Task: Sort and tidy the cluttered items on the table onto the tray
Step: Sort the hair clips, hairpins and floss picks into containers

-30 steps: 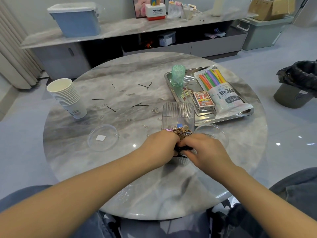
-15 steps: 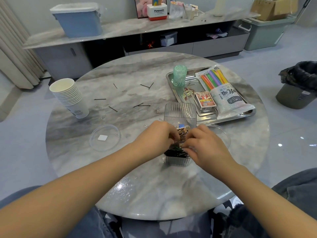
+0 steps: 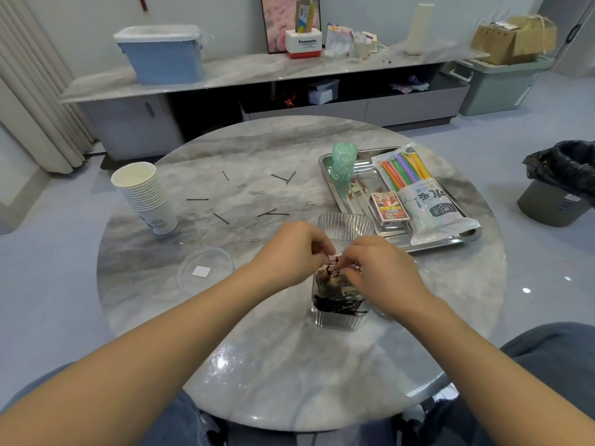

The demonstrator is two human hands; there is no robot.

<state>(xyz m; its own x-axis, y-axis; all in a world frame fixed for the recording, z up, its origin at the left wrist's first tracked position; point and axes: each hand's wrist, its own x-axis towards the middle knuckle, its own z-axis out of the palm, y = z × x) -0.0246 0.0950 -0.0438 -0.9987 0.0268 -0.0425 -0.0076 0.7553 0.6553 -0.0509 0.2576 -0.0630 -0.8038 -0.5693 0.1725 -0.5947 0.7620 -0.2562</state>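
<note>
Over the box: our left hand [image 3: 291,252] and right hand [image 3: 380,268] pinch 1 small clip between curled fingertips.
Box: clear ribbed plastic box [image 3: 338,313] of black hairpins, near the steel tray [image 3: 325,162].

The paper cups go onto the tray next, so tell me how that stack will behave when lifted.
The stack of paper cups looks light, being thin paper. It already leans, so it may tip or fan apart if gripped high. Squeezing would probably crush the rims; holding it low on the bottom cup seems safer.

You've got a pale grey floor [image 3: 483,143], a long marble-topped cabinet [image 3: 289,72] along the white wall [image 3: 225,14], and a curtain [image 3: 29,91] on the left.
</note>
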